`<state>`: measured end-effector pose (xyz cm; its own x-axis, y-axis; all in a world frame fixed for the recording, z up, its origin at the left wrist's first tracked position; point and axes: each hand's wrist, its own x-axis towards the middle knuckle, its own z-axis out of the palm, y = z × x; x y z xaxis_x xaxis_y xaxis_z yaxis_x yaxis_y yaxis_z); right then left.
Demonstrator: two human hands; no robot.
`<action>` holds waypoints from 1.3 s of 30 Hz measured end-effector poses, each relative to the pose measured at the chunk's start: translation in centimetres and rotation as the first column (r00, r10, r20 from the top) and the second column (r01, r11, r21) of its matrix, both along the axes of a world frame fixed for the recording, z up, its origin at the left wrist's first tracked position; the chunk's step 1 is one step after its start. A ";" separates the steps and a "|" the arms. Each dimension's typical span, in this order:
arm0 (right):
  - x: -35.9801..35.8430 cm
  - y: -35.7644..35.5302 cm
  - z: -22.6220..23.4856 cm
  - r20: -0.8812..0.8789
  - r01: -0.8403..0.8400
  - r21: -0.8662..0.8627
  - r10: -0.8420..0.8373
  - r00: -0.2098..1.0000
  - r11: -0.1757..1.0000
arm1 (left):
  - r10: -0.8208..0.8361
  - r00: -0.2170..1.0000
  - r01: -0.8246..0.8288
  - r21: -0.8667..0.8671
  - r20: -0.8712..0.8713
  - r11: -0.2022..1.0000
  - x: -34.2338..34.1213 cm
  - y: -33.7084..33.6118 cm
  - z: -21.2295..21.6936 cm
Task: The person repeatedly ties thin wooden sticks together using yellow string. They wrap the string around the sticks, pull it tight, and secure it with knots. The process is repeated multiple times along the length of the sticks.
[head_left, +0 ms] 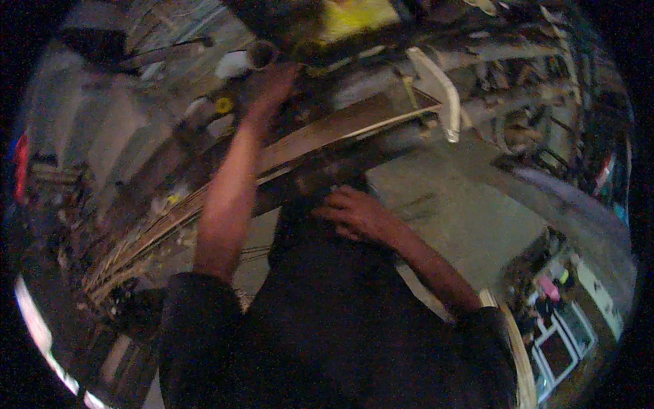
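Observation:
My left arm stretches forward across a cluttered workbench. My left hand [278, 80] is dim and smeared, close to a round, open-ended, cup-like thing [261, 54]; its fingers cannot be made out. Close to my dark clothing, below the bench's near edge, is my right hand [357, 215]. Its fingers are spread and slightly bent, and nothing shows in them. Between the two hands runs a long brown board [327, 133] with thin pale strips [368, 128] along it. A pale, bent, boomerang-shaped piece [439, 88] lies at the strips' right end.
A yellow patch [357, 19] shows on a dark object at the far side. Left of my left hand is a small yellow ring [223, 105]. Various items crowd the bench's right part [518, 75]. A pale blue frame [562, 347] stands at lower right, beside grey floor [470, 198].

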<state>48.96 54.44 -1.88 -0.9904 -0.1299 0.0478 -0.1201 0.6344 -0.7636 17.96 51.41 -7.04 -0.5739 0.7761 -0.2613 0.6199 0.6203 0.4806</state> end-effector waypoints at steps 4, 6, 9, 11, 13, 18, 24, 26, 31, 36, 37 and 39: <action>12.2 2.3 -2.7 0.334 0.751 -0.066 -0.695 0.637 0.657 | -0.095 0.993 0.084 -0.156 -0.063 0.984 -1.2 -1.1 -2.7; 17.9 1.9 -5.1 0.617 0.906 -0.196 -0.671 0.411 0.375 | -0.069 0.980 0.027 -0.217 -0.187 0.976 -0.7 -0.7 4.5; 11.7 4.7 0.6 0.754 0.964 -0.224 -0.602 0.264 0.142 | -0.044 0.987 0.054 0.057 -0.154 0.997 4.5 1.7 8.5; 8.0 9.2 0.8 0.790 0.955 -0.156 -0.548 0.274 0.253 | -0.077 0.995 0.072 0.070 0.065 0.995 10.9 5.2 12.9; 8.4 13.2 -3.9 0.841 0.850 -0.140 -0.393 0.373 0.507 | -0.155 0.979 0.121 0.236 0.129 0.964 16.5 7.5 10.2; 0.6 24.3 18.4 0.177 0.099 -0.067 -0.086 0.980 0.993 | 0.125 0.990 -0.124 0.013 -0.065 0.992 21.9 8.1 8.0; -15.9 20.2 14.9 -0.226 -0.343 0.160 0.373 0.900 0.925 | 0.208 0.915 -0.053 0.408 -0.345 0.911 22.8 9.1 5.0; -18.2 23.4 11.3 -0.210 -0.288 0.061 0.295 0.932 0.956 | 0.076 0.896 0.037 0.243 -0.437 0.969 23.7 9.1 4.5; -15.6 25.2 2.1 0.089 0.125 -0.344 -0.100 0.991 0.931 | 0.195 0.960 -0.133 0.284 -0.203 0.950 22.8 9.4 5.4; 4.3 18.5 6.2 0.094 -0.040 -0.319 0.073 0.993 0.947 | 0.221 0.967 -0.199 0.165 -0.126 0.966 23.5 9.4 6.4; 5.8 16.6 3.4 0.268 -0.091 -0.179 0.138 0.954 0.980 | 0.246 0.969 -0.238 0.251 -0.001 0.938 23.1 9.8 6.9; 6.4 13.1 -2.1 0.403 -0.235 0.061 0.191 0.895 0.970 | 0.293 0.922 -0.371 0.362 0.254 0.855 22.0 9.7 8.6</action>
